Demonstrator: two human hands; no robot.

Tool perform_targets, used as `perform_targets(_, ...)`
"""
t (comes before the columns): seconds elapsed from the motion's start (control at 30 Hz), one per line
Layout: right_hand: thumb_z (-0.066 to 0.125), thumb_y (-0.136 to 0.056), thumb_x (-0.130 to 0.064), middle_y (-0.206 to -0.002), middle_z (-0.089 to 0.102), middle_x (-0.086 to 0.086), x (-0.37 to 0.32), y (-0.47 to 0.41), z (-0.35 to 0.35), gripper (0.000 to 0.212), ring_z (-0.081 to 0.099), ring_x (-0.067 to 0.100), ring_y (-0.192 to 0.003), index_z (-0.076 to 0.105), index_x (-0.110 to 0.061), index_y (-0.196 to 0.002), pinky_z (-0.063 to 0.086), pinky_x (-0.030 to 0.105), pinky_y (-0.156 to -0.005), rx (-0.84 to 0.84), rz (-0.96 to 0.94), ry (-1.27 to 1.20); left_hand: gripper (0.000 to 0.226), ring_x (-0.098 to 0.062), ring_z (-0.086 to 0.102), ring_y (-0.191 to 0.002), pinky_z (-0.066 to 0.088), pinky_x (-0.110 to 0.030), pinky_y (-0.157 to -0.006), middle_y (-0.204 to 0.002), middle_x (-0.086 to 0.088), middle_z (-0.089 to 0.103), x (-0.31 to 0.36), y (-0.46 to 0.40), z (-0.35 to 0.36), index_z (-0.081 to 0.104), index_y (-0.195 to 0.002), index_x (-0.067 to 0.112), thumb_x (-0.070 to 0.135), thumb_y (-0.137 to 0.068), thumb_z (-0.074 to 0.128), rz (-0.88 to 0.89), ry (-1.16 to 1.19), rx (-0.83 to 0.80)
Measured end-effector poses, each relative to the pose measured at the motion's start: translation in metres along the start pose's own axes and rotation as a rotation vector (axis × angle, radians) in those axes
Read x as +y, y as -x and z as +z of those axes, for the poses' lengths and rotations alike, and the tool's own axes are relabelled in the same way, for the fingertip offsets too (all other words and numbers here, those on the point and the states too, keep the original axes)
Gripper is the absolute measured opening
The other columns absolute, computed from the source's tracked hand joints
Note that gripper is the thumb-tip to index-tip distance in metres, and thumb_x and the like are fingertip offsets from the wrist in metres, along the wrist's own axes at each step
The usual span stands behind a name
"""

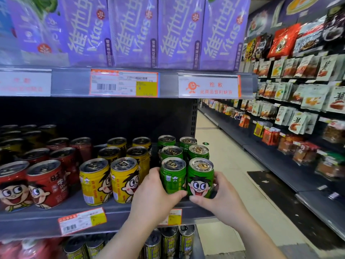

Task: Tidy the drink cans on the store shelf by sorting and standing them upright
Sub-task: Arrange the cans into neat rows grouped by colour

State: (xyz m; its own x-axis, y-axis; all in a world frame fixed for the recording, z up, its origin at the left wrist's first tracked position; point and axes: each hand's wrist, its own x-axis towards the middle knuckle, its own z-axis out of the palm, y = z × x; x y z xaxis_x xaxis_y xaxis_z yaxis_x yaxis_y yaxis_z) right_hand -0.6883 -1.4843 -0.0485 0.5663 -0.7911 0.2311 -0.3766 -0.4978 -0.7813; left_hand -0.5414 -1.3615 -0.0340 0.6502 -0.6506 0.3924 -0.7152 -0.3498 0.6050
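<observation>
Head view: left hand [155, 191] wrapped around front-left green can [173, 176], thumb under its base. Right hand [216, 197] cupped around front-right green can [200, 179]. Both cans upright, touching, at shelf [37, 219] front edge, right end. Yellow cans [110, 181] and red cans [31, 186] upright to left.

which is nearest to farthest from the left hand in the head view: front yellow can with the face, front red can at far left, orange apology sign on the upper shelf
1. Front yellow can, just left of the left hand.
2. Front red can, at the shelf's far left.
3. Apology sign, up on the upper shelf edge, to the right.
</observation>
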Motion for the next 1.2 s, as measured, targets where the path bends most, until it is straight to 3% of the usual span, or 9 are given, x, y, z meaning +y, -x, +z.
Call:
perform_targets(0.17,0.083,-0.053,-0.054,-0.107,0.067,-0.015,-0.001,0.000,-0.001,0.075,0.063,0.005,-0.098,0.051,-0.032,-0.117,0.053,0.033,-0.086,-0.009,0.028,-0.046,0.087,-0.004,0.054,-0.106,0.046,-0.027,-0.092,-0.118,0.016,0.056,-0.021,-0.016,-0.015,0.033,-0.128,0.031,0.050,-0.057,0.080,0.015,0.271,-0.349)
perform_targets(0.33,0.085,-0.066,-0.030,-0.105,0.068,-0.013,-0.007,0.004,0.002,0.057,0.061,-0.010,-0.087,0.053,-0.028,-0.115,0.046,0.007,-0.069,-0.003,0.028,-0.101,0.090,-0.008,0.049,-0.111,0.042,-0.026,-0.090,-0.120,0.011,0.052,-0.017,-0.013,-0.005,0.038,-0.129,0.028,0.058,-0.054,0.077,0.088,0.234,-0.128)
perform_targets(0.43,0.083,-0.069,-0.026,-0.103,0.066,-0.017,-0.010,0.006,0.003,0.053,0.056,-0.019,-0.084,0.054,-0.028,-0.113,0.042,0.001,-0.065,0.012,0.017,-0.113,0.097,-0.007,0.054,-0.112,0.046,-0.032,-0.097,-0.129,0.011,0.054,-0.026,-0.018,-0.007,0.029,-0.138,0.026,0.054,-0.058,0.076,0.043,0.367,-0.257)
perform_targets(0.6,0.083,-0.070,-0.024,-0.101,0.068,-0.015,-0.010,0.008,0.002,0.051,0.059,-0.014,-0.082,0.057,-0.025,-0.113,0.043,0.003,-0.065,0.017,-0.012,-0.123,0.080,-0.007,0.053,-0.110,0.043,-0.024,-0.087,-0.124,0.013,0.056,-0.020,-0.013,-0.009,0.035,-0.133,0.029,0.046,-0.067,0.077,0.130,0.259,-0.236)
perform_targets(0.77,0.083,-0.069,-0.024,-0.098,0.069,-0.015,-0.005,-0.003,-0.002,0.052,0.060,-0.014,-0.082,0.056,-0.024,-0.114,0.044,0.004,-0.065,-0.027,-0.029,-0.146,0.075,0.002,0.054,-0.109,0.047,-0.027,-0.095,-0.124,0.018,0.056,-0.021,-0.017,-0.014,0.030,-0.134,0.037,0.049,-0.072,0.071,0.115,0.264,-0.372)
perform_targets(0.9,0.084,-0.067,-0.028,-0.095,0.066,-0.019,0.003,-0.012,-0.005,0.051,0.056,-0.019,-0.079,0.053,-0.031,-0.107,0.041,0.002,-0.061,-0.100,-0.063,-0.132,0.070,0.016,0.051,-0.101,0.038,-0.004,-0.081,-0.114,0.030,0.053,-0.015,-0.014,-0.018,0.032,-0.126,0.047,0.046,-0.071,0.075,0.105,0.282,-0.349)
perform_targets(1.0,0.079,-0.073,-0.034,-0.098,0.068,-0.014,0.008,-0.021,-0.019,0.043,0.059,-0.010,-0.083,0.056,-0.032,-0.108,0.043,0.004,-0.063,-0.183,-0.080,-0.184,0.080,0.007,0.056,-0.105,0.047,-0.020,-0.091,-0.117,0.022,0.056,-0.009,-0.012,-0.012,0.039,-0.116,0.048,0.054,-0.051,0.084,-0.019,0.383,-0.231)
perform_targets(1.1,0.064,-0.086,-0.030,-0.099,0.069,-0.006,0.016,-0.044,-0.038,0.018,0.062,0.010,-0.097,0.061,-0.027,-0.104,0.045,0.013,-0.070,-0.063,-0.054,-0.344,0.091,0.001,0.057,-0.106,0.049,-0.029,-0.095,-0.115,0.020,0.059,-0.007,-0.011,-0.007,0.039,-0.123,0.039,0.053,-0.047,0.086,-0.076,0.378,-0.133)
perform_targets(1.2,0.070,-0.082,-0.029,-0.103,0.066,-0.012,0.025,-0.069,-0.044,0.031,0.058,0.010,-0.092,0.059,-0.031,-0.111,0.046,0.021,-0.076,-0.105,-0.150,-0.125,0.094,-0.001,0.058,-0.108,0.049,-0.031,-0.096,-0.116,0.017,0.060,-0.008,-0.009,-0.006,0.039,-0.128,0.035,0.050,-0.048,0.086,-0.111,0.385,-0.110)
